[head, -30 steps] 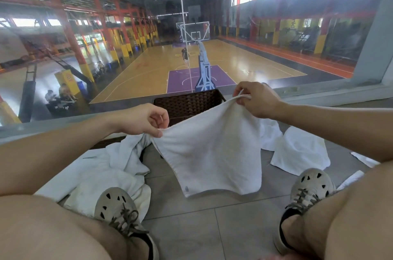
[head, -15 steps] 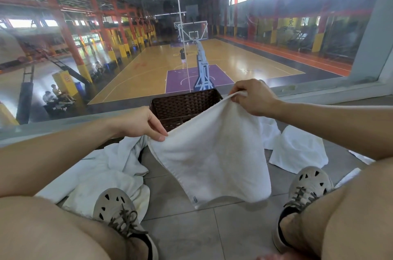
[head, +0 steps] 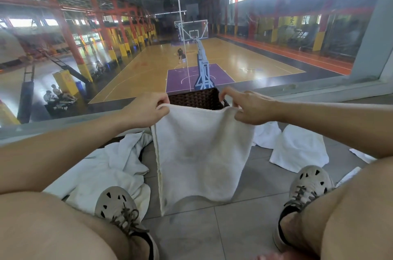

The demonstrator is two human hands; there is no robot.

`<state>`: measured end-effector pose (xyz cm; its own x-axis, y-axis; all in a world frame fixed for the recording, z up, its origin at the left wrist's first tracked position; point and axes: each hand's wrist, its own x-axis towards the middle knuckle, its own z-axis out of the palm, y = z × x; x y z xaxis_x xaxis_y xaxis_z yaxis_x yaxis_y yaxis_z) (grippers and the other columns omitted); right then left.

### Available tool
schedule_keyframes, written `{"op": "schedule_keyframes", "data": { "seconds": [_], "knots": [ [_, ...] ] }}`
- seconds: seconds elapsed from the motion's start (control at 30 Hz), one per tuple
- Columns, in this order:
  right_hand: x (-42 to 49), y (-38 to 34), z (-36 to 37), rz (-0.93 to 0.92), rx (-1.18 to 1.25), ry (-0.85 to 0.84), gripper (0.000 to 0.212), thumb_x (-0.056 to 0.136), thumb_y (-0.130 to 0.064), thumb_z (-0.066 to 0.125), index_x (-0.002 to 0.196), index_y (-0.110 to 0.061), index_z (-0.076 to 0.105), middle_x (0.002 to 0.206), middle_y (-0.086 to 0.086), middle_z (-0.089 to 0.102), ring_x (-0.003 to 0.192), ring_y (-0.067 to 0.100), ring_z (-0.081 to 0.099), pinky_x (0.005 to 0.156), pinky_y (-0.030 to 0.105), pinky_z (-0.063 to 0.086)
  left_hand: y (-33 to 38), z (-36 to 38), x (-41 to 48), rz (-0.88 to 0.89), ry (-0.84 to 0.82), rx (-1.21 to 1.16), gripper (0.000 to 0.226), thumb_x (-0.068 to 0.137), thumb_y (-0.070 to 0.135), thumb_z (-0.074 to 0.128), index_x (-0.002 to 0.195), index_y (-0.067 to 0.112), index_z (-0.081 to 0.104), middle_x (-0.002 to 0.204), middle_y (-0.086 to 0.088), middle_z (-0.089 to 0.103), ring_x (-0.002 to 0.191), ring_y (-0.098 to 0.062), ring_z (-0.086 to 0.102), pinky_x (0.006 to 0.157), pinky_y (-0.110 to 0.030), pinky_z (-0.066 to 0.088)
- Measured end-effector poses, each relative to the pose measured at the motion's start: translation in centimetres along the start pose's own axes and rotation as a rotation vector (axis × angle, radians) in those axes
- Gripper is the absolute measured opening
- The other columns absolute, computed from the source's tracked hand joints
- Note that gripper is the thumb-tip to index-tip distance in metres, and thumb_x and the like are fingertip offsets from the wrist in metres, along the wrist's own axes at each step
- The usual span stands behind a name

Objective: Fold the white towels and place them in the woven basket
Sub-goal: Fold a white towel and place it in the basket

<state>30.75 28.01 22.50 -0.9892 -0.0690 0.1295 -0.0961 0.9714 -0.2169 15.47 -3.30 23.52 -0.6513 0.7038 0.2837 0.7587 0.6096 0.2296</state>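
Two hands hold one white towel [head: 202, 153] up by its top corners: the left hand [head: 146, 110] and the right hand [head: 249, 107] each pinch an edge between curled fingers. The towel hangs over the grey floor [head: 212, 232], just near of the woven basket [head: 196, 98]. More towels [head: 102, 170] lie crumpled at the left, others [head: 297, 149] at the right.
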Motion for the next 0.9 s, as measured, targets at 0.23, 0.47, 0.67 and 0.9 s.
{"op": "schedule_keyframes", "data": {
  "seconds": [0.23,0.47,0.67,0.9],
  "knots": [
    [-1.6,-5.0,1.8,-0.442,-0.037,-0.047,0.055,0.083,0.003,0.05,0.128,-0.027,0.053,0.097,-0.016,0.057,0.077,0.009,0.048,0.07,0.034,0.044,-2.7,0.1,0.0,-0.082,0.216,-0.023,0.026,0.099,0.005,0.063,0.103,0.028,0.051,0.092,0.004,0.065,0.087,-0.019,0.062,0.075,-0.038,0.053],
    [-2.6,-7.7,1.9,-0.494,-0.183,-0.219,0.047,0.085,-0.027,0.038,0.126,-0.027,0.061,0.093,-0.013,0.061,0.083,0.015,0.053,0.075,0.03,0.042,-3.6,-0.6,-0.8,-0.099,0.14,0.105,0.043,0.098,-0.003,0.055,0.077,0.03,0.072,0.095,0.009,0.073,0.094,-0.016,0.063,0.081,-0.032,0.045],
    [-1.3,-6.3,3.1,-0.615,-0.558,-0.123,0.038,0.091,-0.018,0.039,0.124,-0.018,0.058,0.095,0.006,0.07,0.091,0.034,0.066,0.078,0.044,0.054,-3.0,-1.1,-1.0,-0.08,0.198,0.03,0.036,0.106,0.003,0.057,0.1,0.023,0.086,0.108,0.011,0.077,0.101,-0.011,0.063,0.089,-0.03,0.047],
    [-0.9,-8.0,2.1,-1.097,-0.638,0.112,0.017,0.093,-0.006,0.053,0.098,-0.013,0.069,0.152,0.011,0.058,0.153,0.03,0.041,0.121,0.056,0.031,-2.9,0.1,-0.8,-0.05,0.1,-0.014,0.035,0.105,0.008,0.062,0.097,0.035,0.083,0.106,0.022,0.074,0.104,-0.009,0.066,0.096,-0.041,0.055]
  ]
}}
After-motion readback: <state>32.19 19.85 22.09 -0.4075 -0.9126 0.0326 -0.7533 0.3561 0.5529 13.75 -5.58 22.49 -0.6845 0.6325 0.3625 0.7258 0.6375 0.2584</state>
